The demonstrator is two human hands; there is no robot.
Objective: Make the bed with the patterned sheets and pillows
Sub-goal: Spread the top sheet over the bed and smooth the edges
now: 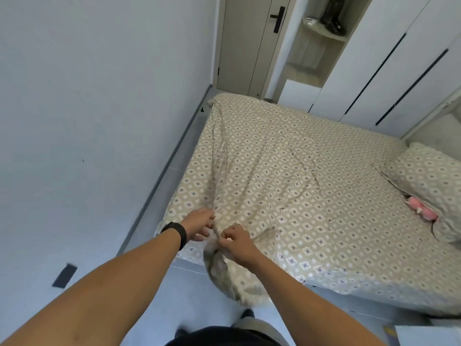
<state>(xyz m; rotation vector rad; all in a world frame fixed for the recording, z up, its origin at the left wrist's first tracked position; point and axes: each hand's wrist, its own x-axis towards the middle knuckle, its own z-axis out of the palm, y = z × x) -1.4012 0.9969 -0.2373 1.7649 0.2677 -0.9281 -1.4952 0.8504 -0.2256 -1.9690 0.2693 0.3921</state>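
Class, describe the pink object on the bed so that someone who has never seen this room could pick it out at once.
Start from the bed, covered in a beige diamond-patterned sheet. Go to its right end, where a pillow in the same print lies. The pink object pokes out from under that pillow's near edge, the only pink, unpatterned thing on the bed; what it is cannot be told.

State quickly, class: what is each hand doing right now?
Left hand: open, fingers extended, touching the sheet.
Right hand: closed, gripping a bunched corner of the sheet.
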